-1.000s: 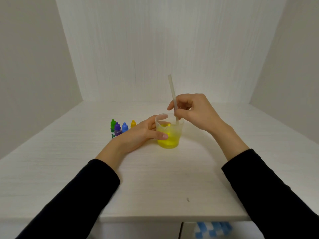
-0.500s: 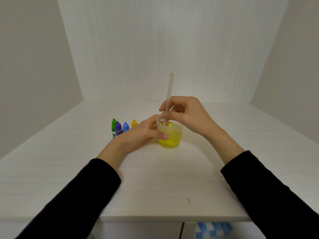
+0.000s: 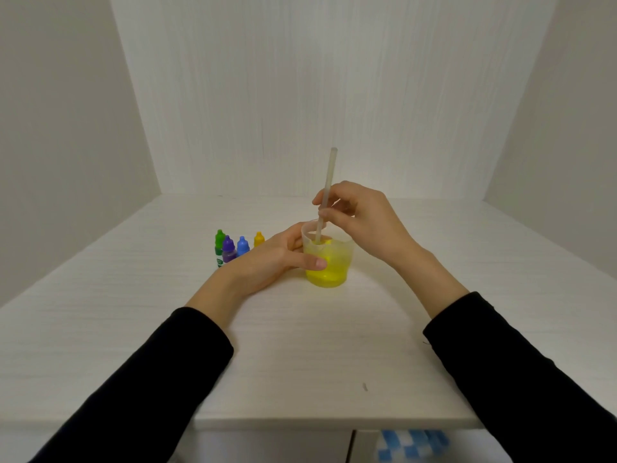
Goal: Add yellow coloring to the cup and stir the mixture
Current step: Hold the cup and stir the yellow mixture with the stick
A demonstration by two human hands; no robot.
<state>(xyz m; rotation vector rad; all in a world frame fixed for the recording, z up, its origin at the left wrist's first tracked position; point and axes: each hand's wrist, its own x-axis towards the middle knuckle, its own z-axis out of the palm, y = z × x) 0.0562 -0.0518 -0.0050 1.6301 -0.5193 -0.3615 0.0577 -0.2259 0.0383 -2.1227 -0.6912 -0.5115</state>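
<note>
In the cup (image 3: 329,262), held by left-hand fingers (image 3: 309,262), the right-hand-pinched straw (image 3: 325,195) now leans left instead of right.

A white desk (image 3: 300,345) with a faint wood grain fills the lower half of the view, its front edge near the camera. A clear plastic cup (image 3: 328,262) holding yellow liquid stands on it near the middle. To the cup's left, four small dropper bottles stand close together: green (image 3: 219,243), purple (image 3: 228,250), blue (image 3: 242,246) and yellow (image 3: 259,239). A small dark speck (image 3: 365,386) lies on the surface toward the front right.
</note>
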